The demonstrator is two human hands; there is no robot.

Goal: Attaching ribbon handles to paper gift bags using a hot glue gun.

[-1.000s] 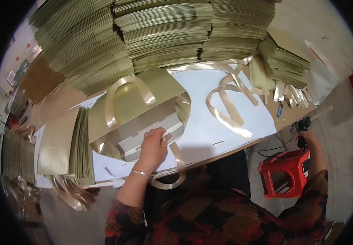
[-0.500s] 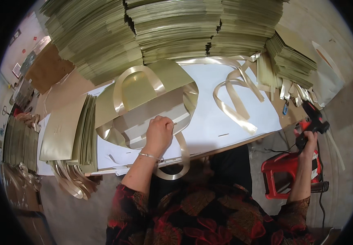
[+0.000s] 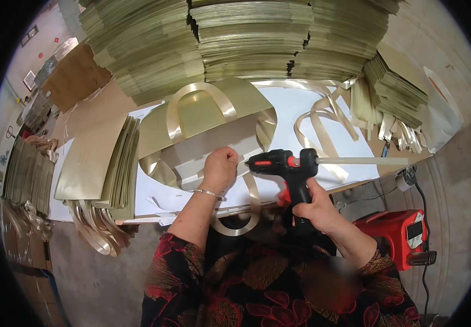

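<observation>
A gold paper bag [image 3: 203,121] lies opened out on the table, its pale inside facing me. One satin ribbon handle [image 3: 176,109] arches over its far panel; another ribbon loop [image 3: 254,204] hangs over the table's front edge. My left hand [image 3: 220,168] is closed at the bag's near rim, fingers curled and pressed together; what lies under the fingertips is hidden. My right hand [image 3: 318,206] grips a black and red glue gun [image 3: 287,168] by its handle. The gun's nozzle points left, close to my left hand, and a long pale glue stick [image 3: 361,161] sticks out of its back.
Tall stacks of flat gold bags [image 3: 246,41] line the back. More folded bags [image 3: 96,163] with ribbons stand at left. Loose ribbon strips [image 3: 320,122] lie at right on the white sheet [image 3: 363,158]. A red stand [image 3: 396,234] with a cord is below right.
My right hand has brought the glue gun from the far right, over the red stand, to beside my left hand. The left hand stays at the bag's rim; the whole view has shifted slightly.
</observation>
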